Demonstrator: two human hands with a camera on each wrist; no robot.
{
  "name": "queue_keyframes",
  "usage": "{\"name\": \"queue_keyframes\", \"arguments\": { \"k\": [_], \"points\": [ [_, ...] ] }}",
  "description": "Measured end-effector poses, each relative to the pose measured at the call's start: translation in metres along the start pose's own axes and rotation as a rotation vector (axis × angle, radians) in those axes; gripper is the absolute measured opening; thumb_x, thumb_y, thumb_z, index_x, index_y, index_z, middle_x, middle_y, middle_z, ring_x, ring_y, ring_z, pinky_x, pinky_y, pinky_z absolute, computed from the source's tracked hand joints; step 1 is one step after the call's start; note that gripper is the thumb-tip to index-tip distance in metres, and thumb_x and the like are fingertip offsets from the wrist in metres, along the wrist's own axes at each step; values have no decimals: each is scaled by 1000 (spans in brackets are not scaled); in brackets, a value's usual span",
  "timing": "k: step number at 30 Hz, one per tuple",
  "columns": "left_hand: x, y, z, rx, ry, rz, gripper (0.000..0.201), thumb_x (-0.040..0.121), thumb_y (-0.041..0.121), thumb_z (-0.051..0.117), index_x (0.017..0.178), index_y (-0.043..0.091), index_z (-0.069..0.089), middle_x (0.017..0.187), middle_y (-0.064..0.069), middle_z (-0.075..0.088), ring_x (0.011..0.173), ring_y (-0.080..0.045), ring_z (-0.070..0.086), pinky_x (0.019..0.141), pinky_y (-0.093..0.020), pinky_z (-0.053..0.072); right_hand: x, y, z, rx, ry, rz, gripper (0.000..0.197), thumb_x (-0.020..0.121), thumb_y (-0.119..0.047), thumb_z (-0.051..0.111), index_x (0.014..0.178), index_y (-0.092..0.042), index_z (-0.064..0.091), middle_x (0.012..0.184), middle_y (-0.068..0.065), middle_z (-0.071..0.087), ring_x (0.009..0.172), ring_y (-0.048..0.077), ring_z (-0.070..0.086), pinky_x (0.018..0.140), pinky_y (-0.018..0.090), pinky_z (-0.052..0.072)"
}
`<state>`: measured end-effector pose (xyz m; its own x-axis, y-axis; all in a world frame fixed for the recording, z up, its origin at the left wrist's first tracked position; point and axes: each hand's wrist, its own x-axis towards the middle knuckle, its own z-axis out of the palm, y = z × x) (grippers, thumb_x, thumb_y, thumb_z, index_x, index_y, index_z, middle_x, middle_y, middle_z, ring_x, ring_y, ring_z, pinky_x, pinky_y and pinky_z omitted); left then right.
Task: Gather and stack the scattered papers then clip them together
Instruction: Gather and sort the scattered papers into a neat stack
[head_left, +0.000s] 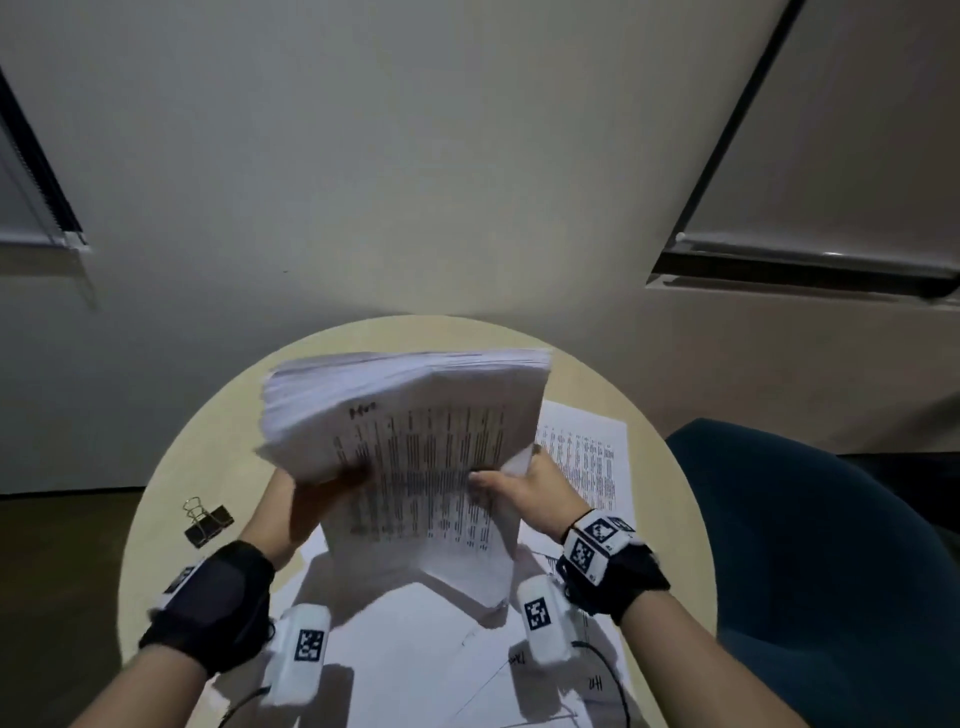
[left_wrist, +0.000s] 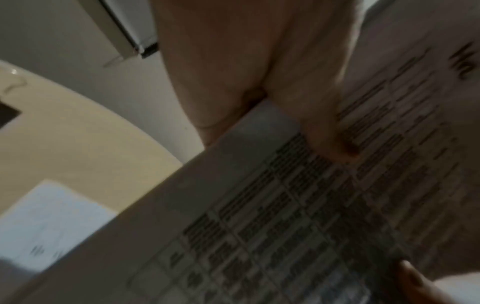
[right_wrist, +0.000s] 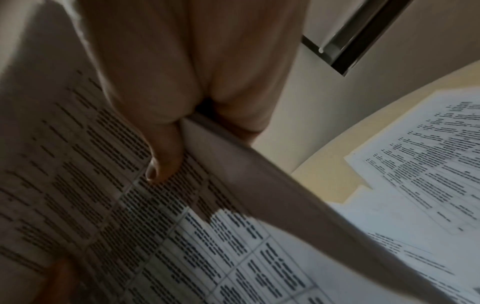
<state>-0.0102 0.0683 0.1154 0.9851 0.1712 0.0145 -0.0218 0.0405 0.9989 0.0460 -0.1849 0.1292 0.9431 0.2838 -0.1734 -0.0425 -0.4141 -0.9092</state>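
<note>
A thick stack of papers (head_left: 410, 431) stands near upright above a round counter (head_left: 156, 493), gripped at its two side edges; the left hand (head_left: 317, 493) clamps the left edge, thumb on the printed face and fingers hidden behind; the right hand (head_left: 519, 488) clamps the right edge the same way, its thumb (right_wrist: 162, 162) pressed flat on the print; the stack's long axis runs up and away from the person, its lower edge hanging just above loose sheets (head_left: 415, 649) that lie flat on the counter beneath both wrists; one more printed sheet (head_left: 587, 457) lies beyond the right hand, near the counter's right rim; the stack's top edge looks fanned and uneven, so squaring it against the counter seems the step in hand, with gathering not yet done; a black binder clip (head_left: 208, 522) waits on the counter to the left, apart from the papers and nearer the left hand, which looks the likelier to fetch it.
</note>
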Motion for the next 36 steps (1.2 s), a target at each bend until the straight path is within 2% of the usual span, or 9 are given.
{"name": "queue_keyframes", "arguments": {
  "k": [3, 7, 13, 18, 21, 24, 27, 30, 36],
  "points": [
    [-3, -1, 9, -8, 64, 35, 37, 78, 0, 73, 101, 27, 62, 86, 23, 73, 79, 5, 68, 64, -15, 55, -2, -3, -3, 66, 0, -33, 25, 84, -20, 72, 105, -6, 71, 97, 2, 73, 90, 10, 69, 94, 31, 53],
    [-10, -21, 5, 53, 72, -59, 33, 72, 21, 81, 101, 26, 67, 83, 26, 73, 88, 2, 69, 81, -26, 52, -2, 7, -1, 53, -40, -17, 22, 83, -14, 73, 93, -33, 68, 90, -19, 68, 83, -8, 65, 88, 18, 53],
    [-29, -62, 19, 233, -117, -245, 32, 78, 0, 75, 88, 26, 58, 75, 17, 70, 87, -11, 63, 77, -21, 51, -14, 53, 6, -184, -79, 328, 43, 83, -39, 71, 65, -20, 37, 64, -6, 42, 35, -7, 44, 35, 5, 32],
    [-16, -76, 17, 257, -128, -244, 27, 68, 54, 77, 78, 30, 72, 77, 13, 73, 74, -3, 67, 70, -18, 49, -1, 62, 11, -77, 21, 316, 66, 65, -56, 80, 99, -5, 56, 86, 2, 66, 64, -1, 62, 67, 18, 54],
    [-11, -89, 1, 337, -80, -346, 42, 82, 33, 72, 55, 17, 44, 48, 7, 48, 46, -14, 41, 56, -23, 33, 1, 54, 7, 94, 1, 285, 20, 90, -26, 65, 76, -15, 58, 64, -11, 61, 49, -7, 56, 60, 16, 48],
    [-19, -110, -28, 390, -29, -508, 36, 86, 30, 68, 66, 10, 47, 54, -7, 45, 52, -17, 38, 58, -27, 30, 10, 68, 3, 316, 65, 373, 15, 95, -16, 58, 106, -8, 65, 99, 7, 69, 81, 15, 66, 69, 28, 52],
    [-33, -134, -56, 548, 53, -640, 35, 85, 32, 69, 64, 9, 52, 55, -7, 53, 49, -19, 45, 54, -28, 36, 17, 108, -8, -231, 106, 387, 69, 84, -28, 70, 145, -25, 37, 148, 5, 40, 138, 26, 36, 108, 36, 34],
    [-40, -145, -66, 705, 87, -743, 45, 84, 32, 70, 53, 5, 53, 47, -8, 56, 48, -23, 52, 52, -28, 35, 15, 145, -18, -582, -41, 484, 100, 77, -51, 69, 153, -35, 6, 162, 0, -2, 149, 27, -2, 118, 51, 11],
    [-44, -144, -57, 741, 131, -762, 46, 86, 31, 68, 48, 6, 57, 51, -11, 62, 54, -25, 59, 56, -28, 37, 16, 175, -14, -901, -15, 460, 61, 100, -43, 39, 153, -26, 14, 162, 4, 11, 148, 27, 15, 116, 45, 25]
  ]
}}
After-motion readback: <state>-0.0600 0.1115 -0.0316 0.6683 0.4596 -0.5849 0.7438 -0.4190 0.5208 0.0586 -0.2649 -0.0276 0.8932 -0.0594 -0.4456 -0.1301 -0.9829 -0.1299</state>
